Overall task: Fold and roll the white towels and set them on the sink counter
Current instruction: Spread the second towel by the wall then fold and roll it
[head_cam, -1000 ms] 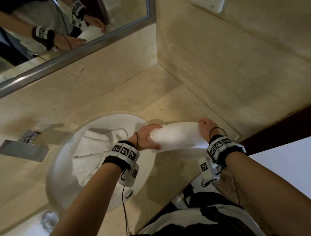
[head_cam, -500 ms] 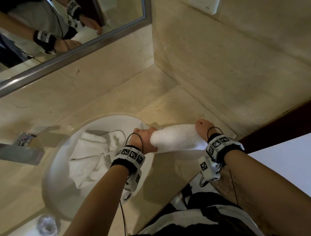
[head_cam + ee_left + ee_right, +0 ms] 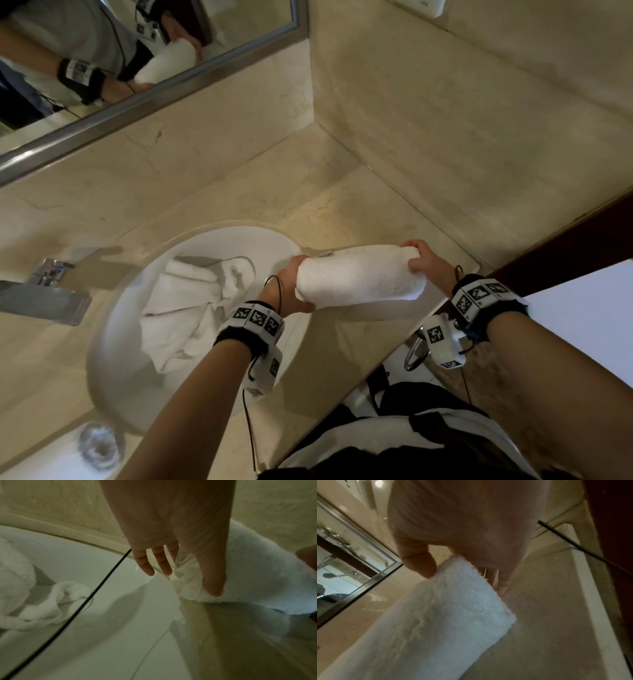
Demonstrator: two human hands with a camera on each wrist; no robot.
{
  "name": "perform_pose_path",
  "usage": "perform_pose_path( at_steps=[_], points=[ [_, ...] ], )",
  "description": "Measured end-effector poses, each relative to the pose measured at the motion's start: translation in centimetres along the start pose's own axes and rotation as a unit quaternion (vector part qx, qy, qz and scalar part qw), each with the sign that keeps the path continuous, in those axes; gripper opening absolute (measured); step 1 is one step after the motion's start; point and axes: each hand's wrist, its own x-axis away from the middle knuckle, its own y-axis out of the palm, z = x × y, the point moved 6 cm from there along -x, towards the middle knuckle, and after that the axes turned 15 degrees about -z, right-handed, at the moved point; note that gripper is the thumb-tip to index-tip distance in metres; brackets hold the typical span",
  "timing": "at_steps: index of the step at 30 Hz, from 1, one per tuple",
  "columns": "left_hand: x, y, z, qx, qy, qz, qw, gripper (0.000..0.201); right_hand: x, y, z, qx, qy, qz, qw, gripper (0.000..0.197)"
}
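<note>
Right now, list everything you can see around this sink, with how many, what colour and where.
rolled towel: one, white, held between both hands above the counter, right of the basin
loose towels: a heap, number unclear, white, crumpled in the basin
basin: one, white, round, set into the counter
counter: one, beige stone, runs into the corner
faucet: one, silver, left of the basin
mirror: one, metal frame, on the wall behind
wrist bands: two, black with white markers, one on each wrist
left hand: one, holds the roll's left end
right hand: one, grips the roll's right end
</note>
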Motion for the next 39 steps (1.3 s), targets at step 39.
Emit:
perform_pose_path(
  at_steps=[39],
  points=[
    [-0.6, -1.4, -2.5, 0.206, 0.009, 0.126, 0.970, 0.073, -3.7, 7.1, -6.0, 0.589, -0.021, -0.041, 0.807, 0.087]
  ],
)
